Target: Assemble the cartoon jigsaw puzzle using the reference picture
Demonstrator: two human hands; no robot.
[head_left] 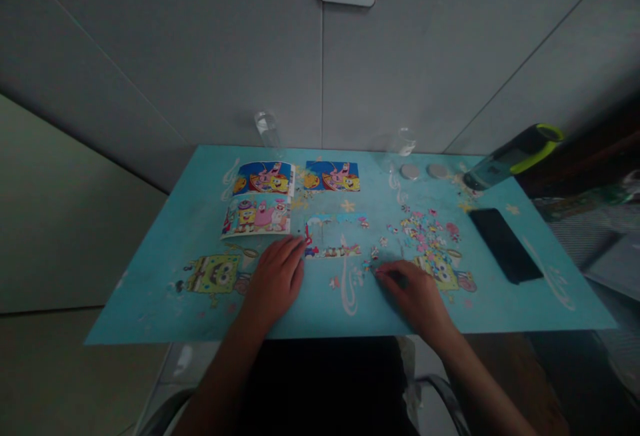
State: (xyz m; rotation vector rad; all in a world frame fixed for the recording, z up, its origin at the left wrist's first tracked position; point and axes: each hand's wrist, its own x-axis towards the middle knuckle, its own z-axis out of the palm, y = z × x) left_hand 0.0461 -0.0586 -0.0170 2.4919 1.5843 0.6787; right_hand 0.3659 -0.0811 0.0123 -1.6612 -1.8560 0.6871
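Observation:
My left hand (pixel 278 275) lies flat on the table, fingers stretched out, with its fingertips at the left edge of a partly assembled jigsaw border (pixel 335 251). That border forms a rectangle with bare table showing inside. My right hand (pixel 414 289) is closed in a pinch at a small jigsaw piece, low over the table right of the border; the fingers hide most of it. A few loose pieces (pixel 375 253) lie just beyond those fingertips. Farther right spreads a heap of small colourful jigsaw pieces (pixel 423 229). One stray piece (pixel 335 282) rests below the border.
Behind my left hand is a printed picture sheet (pixel 257 215); a completed-looking picture (pixel 332 176) lies beside it. Two clear jars (pixel 269 131) stand near the wall, with two round lids (pixel 409 171). A bottle (pixel 510 156) and a black phone (pixel 505 245) are at right.

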